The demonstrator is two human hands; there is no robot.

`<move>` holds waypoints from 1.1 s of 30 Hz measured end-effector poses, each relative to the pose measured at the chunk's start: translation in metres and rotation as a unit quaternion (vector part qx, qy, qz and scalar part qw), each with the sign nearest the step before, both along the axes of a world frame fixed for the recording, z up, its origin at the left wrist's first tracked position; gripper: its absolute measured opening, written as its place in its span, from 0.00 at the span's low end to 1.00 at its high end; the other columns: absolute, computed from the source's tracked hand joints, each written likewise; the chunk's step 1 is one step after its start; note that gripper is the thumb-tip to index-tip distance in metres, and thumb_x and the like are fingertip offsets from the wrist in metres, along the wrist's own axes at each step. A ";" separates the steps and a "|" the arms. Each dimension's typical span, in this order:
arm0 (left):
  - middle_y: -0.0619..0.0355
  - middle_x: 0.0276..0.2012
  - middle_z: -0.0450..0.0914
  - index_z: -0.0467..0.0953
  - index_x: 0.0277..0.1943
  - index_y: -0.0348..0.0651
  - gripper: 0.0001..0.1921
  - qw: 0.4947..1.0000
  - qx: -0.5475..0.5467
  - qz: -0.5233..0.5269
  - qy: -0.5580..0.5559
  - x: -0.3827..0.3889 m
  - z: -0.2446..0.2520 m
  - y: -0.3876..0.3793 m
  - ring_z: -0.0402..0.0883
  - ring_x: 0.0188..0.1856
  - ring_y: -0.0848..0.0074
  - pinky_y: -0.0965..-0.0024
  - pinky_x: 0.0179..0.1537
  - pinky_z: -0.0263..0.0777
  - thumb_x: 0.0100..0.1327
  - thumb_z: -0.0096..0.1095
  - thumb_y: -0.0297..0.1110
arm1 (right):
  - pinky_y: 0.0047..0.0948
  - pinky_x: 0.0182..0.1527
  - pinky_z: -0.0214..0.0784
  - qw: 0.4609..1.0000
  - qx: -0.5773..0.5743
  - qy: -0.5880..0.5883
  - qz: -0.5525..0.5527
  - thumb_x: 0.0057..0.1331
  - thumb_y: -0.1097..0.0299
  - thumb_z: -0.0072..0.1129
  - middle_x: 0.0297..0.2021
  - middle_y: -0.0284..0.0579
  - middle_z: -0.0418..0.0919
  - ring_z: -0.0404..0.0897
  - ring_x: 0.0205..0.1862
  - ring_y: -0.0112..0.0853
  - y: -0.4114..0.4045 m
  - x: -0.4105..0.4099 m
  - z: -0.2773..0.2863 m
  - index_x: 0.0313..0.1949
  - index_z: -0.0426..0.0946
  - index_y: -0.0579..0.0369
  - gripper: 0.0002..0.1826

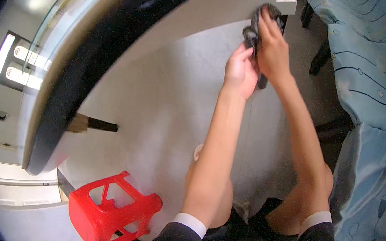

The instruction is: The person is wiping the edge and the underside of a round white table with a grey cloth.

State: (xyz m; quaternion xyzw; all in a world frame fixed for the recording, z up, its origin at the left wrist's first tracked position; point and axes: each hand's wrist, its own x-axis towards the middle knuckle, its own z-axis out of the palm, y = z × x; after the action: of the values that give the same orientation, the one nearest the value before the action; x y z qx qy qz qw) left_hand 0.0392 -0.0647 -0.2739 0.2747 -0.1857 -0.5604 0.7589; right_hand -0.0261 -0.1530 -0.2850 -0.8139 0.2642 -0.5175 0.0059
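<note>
My left hand [242, 68] grips the lower end of a dark, bunched item [251, 36], perhaps cloth or a shoe; blur leaves its kind unclear. Close beside it, my right hand [273, 45] lies along the upper part of that item with its fingers extended over it. Both arms reach out in front of me, near the corner of a white furniture panel [229, 10]. A short dark leg-like piece [263, 81] shows just below the hands.
A red plastic stool [93, 213] lies tilted on the pale floor [164, 116] at the lower left. A dark-edged table [116, 37] curves across the upper left, with a black-tipped leg [103, 124] beneath. Blue patterned fabric [374, 75] hangs at the right, by dark furniture legs [320, 56].
</note>
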 end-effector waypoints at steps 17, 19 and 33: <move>0.57 0.62 0.70 0.63 0.65 0.40 0.21 0.998 -0.058 0.008 -0.012 -0.004 0.020 -0.023 0.69 0.62 0.71 0.65 0.64 0.60 0.70 0.40 0.29 | 0.39 0.61 0.64 0.997 -0.057 -0.038 -0.030 0.55 0.79 0.50 0.66 0.52 0.63 0.70 0.60 0.49 -0.015 0.012 0.035 0.60 0.65 0.65 0.30; 0.57 0.62 0.70 0.63 0.65 0.40 0.21 0.999 -0.045 0.011 -0.016 -0.003 0.013 -0.019 0.69 0.63 0.71 0.65 0.64 0.60 0.71 0.40 0.29 | 0.38 0.60 0.65 0.997 -0.052 -0.047 -0.025 0.55 0.78 0.50 0.66 0.52 0.64 0.70 0.60 0.49 -0.012 0.016 0.026 0.60 0.66 0.64 0.29; 0.57 0.57 0.74 0.67 0.61 0.39 0.18 0.998 -0.038 0.001 -0.058 -0.001 0.029 -0.013 0.72 0.59 0.70 0.63 0.61 0.62 0.70 0.41 0.28 | 0.41 0.61 0.65 0.999 -0.033 0.034 0.022 0.51 0.83 0.50 0.69 0.49 0.58 0.66 0.64 0.52 -0.011 -0.003 0.047 0.62 0.63 0.62 0.34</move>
State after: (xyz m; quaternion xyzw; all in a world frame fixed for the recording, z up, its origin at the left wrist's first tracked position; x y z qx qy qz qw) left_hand 0.0378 -0.0777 -0.2452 0.2779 -0.2500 -0.5353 0.7574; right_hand -0.0288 -0.1641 -0.2380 -0.8362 0.2288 -0.4981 -0.0184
